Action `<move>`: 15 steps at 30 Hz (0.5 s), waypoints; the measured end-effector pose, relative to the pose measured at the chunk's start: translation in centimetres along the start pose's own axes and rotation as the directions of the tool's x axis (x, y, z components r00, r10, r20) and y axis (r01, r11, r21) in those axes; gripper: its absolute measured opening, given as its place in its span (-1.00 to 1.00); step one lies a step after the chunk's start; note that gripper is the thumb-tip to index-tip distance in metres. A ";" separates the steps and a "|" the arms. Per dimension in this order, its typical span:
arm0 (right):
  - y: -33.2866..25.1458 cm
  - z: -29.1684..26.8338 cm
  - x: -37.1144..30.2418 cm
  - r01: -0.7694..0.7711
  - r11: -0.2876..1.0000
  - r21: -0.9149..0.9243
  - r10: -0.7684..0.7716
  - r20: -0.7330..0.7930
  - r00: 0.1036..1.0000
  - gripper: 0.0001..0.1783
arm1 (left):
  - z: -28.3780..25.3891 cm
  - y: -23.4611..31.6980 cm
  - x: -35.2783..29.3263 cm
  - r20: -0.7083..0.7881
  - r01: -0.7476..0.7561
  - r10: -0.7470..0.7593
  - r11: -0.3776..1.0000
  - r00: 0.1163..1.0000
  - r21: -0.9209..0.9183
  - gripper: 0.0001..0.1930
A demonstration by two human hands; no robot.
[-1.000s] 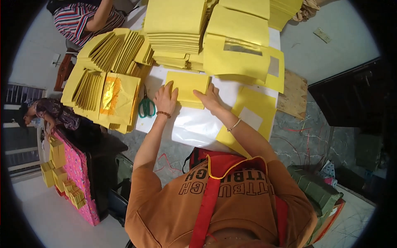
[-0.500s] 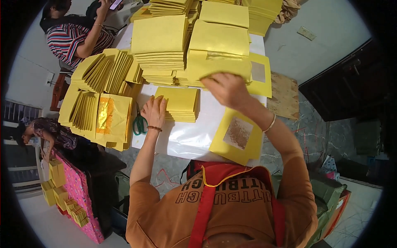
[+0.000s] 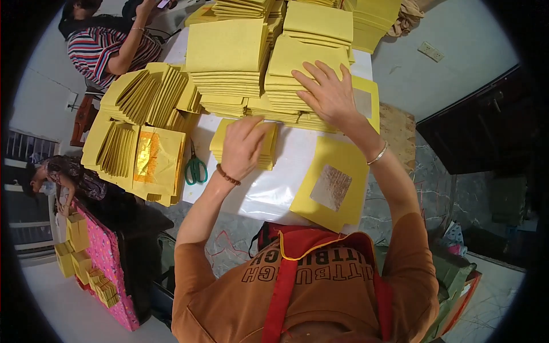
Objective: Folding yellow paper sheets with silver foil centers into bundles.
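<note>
My right hand (image 3: 330,94) lies with spread fingers on the near right stack of folded yellow paper (image 3: 280,88), its fingertips at the upper sheets. My left hand (image 3: 243,147), wearing a beaded bracelet, hovers over or touches a smaller pile of folded yellow paper (image 3: 266,150). Its fingers are bent and blurred, so whether they pinch a sheet does not show. Just left of this pile rests a pair of scissors with green handles (image 3: 196,171). Toward the near right edge lies a flat yellow sheet (image 3: 306,197) with a brownish-grey rectangular patch.
More yellow stacks (image 3: 223,48) rise at the back of the white-covered table (image 3: 257,200). Bundles of fanned yellow paper (image 3: 117,151) stand on the left. One person in a striped shirt (image 3: 106,51) is at the far left; another bends beside a pink-covered table (image 3: 106,257).
My right hand has moved up and right, from the raised near edge of a sheet onto the stack. My left hand has shifted right, from the small pile's left side to above it.
</note>
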State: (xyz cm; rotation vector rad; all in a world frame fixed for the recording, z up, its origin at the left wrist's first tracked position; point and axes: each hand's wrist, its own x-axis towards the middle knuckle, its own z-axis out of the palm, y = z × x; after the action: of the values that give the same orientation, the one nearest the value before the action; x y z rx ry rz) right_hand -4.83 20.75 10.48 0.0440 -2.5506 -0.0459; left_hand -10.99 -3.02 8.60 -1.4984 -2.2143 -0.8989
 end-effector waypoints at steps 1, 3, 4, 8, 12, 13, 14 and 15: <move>0.1 0.0 -0.1 0.005 1.000 0.004 -0.005 -0.006 1.000 -0.58 | -0.1 0.7 1.8 -0.013 -0.153 0.153 0.987 0.988 -0.042 -0.66; 0.3 0.2 -0.3 -0.011 0.998 0.057 0.010 0.002 1.000 -0.58 | -0.6 1.7 5.7 0.000 -0.275 0.275 0.961 0.961 0.010 -0.62; 0.5 0.2 -0.3 -0.023 0.994 0.110 0.023 0.006 1.000 -0.58 | -0.3 1.6 7.5 -0.002 -0.279 0.279 0.960 0.960 0.008 -0.62; 1.3 -0.5 0.0 -0.093 0.982 0.167 0.081 0.074 0.994 -0.57 | 1.6 -1.0 12.9 0.173 -0.357 0.329 0.919 0.928 0.168 -0.61; 3.1 -0.9 0.3 -0.248 0.944 0.217 0.219 0.148 0.964 -0.53 | 2.7 -1.6 14.5 0.489 -0.376 0.185 0.867 0.853 0.328 -0.60; 3.7 -0.9 0.4 -0.323 0.917 0.233 0.293 0.151 0.944 -0.51 | 2.9 -1.6 14.6 0.489 -0.379 0.189 0.866 0.852 0.327 -0.60; 4.3 -1.2 0.5 -0.325 0.917 0.233 0.296 0.151 0.943 -0.51 | 3.1 -1.6 14.7 0.468 -0.370 0.174 0.853 0.866 0.369 -0.60; 4.9 -1.6 0.7 -0.402 0.855 0.328 0.345 0.220 0.912 -0.48 | 3.1 -1.6 14.7 0.446 -0.360 0.160 0.838 0.881 0.410 -0.59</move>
State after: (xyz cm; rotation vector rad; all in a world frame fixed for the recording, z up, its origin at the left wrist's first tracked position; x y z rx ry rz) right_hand -4.66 25.61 12.39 -0.3270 -2.6389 0.6047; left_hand -18.03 9.13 14.24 -1.7715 -2.1736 0.0717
